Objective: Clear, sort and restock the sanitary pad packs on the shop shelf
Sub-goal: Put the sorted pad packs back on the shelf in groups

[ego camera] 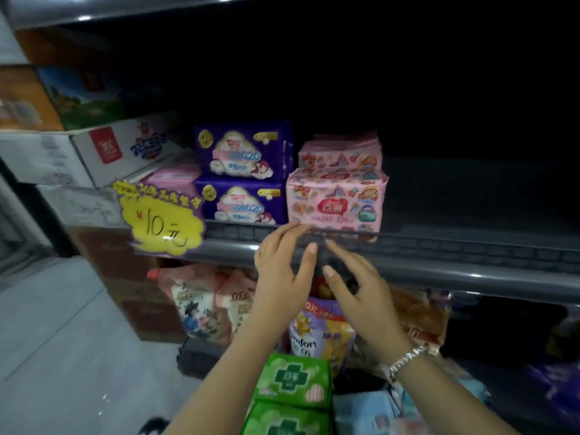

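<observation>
Pink packs (337,196) stacked two high at shelf (470,271) front edge, touching two purple packs (243,180) on their left. Right stretch of shelf dark, unfilled. Green packs (293,379) waiting below. Left hand (284,271), right hand (357,287) both spread, empty, near front edge.

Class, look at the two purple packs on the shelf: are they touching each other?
Touching. The head view shows the upper purple pack stacked directly on the lower purple pack, with no gap between them.
</observation>
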The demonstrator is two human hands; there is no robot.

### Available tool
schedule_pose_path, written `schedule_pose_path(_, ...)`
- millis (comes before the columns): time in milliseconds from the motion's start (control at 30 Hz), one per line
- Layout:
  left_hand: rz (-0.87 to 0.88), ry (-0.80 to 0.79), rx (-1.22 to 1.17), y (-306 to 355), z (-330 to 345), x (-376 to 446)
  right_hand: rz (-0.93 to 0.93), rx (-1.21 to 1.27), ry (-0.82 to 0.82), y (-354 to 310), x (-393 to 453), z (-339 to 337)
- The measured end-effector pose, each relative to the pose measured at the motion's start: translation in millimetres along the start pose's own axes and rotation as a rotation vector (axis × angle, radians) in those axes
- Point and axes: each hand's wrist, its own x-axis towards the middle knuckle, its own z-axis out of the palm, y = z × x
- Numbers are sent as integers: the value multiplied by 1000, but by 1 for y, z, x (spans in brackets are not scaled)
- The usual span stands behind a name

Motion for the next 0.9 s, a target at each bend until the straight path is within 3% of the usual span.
schedule_pose_path(200,-369,100,-79,-66,-42,-96,79,77,-315,1,-49,68)
schedule_pose_path(367,-747,83,-135,-114,-59,-178,116,-130,-678,13,-88,113)
schedule_pose_path(533,-1020,219,-187,-144,-69,-243,104,-323,-954,21,-109,163)
schedule_pose_path(767,-1339,227,-278,-179,-69,-292,5,-710,-1407,30,-101,234)
schedule_pose_path(900,-1581,276,-342,-200,-51,-335,102,-723,-1640,43,-98,278)
